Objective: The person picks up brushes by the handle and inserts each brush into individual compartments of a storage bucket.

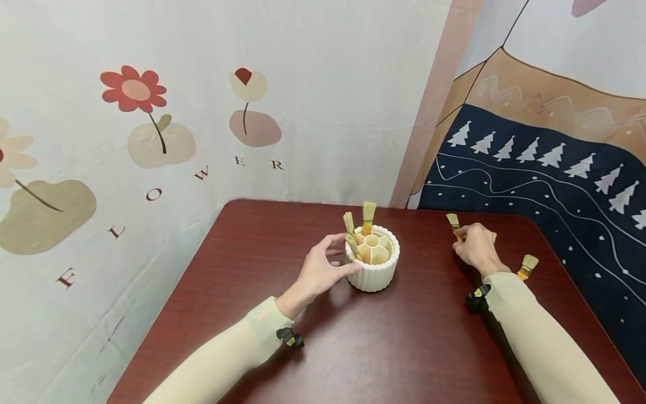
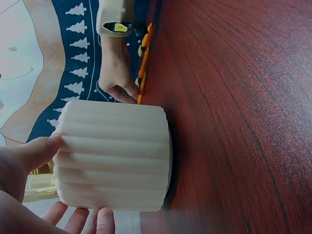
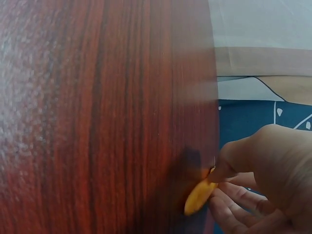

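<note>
So, my L sleeve (image 1: 237, 350) slants up from bottom L & my L hand (image 1: 320, 269) cups the white pot (image 1: 373, 278), thumb at the near rim, fingers round its L side. Pot's upright on the table (image 1: 393, 359), btwn my hands, touching the L only. Three brushes (image 1: 369, 212) stand bristles-up in its L & far slots. Well R of the pot, & a bit farther from me, is the fourth brush (image 1: 452, 219): long axis mostly away from me, bristles at the far end tipped slightly L, handle running back under my R hand (image 1: 476, 247), def. the nearer one. R thumb + fingers pinch that handle, knuckles up; can't tell if it's off the wood. R sleeve (image 1: 542, 339) reaches fwd & L from bottom R. Last brush (image 1: 529, 263) is just R of my cuff, bristles away & R, handle partly hidden.
</note>
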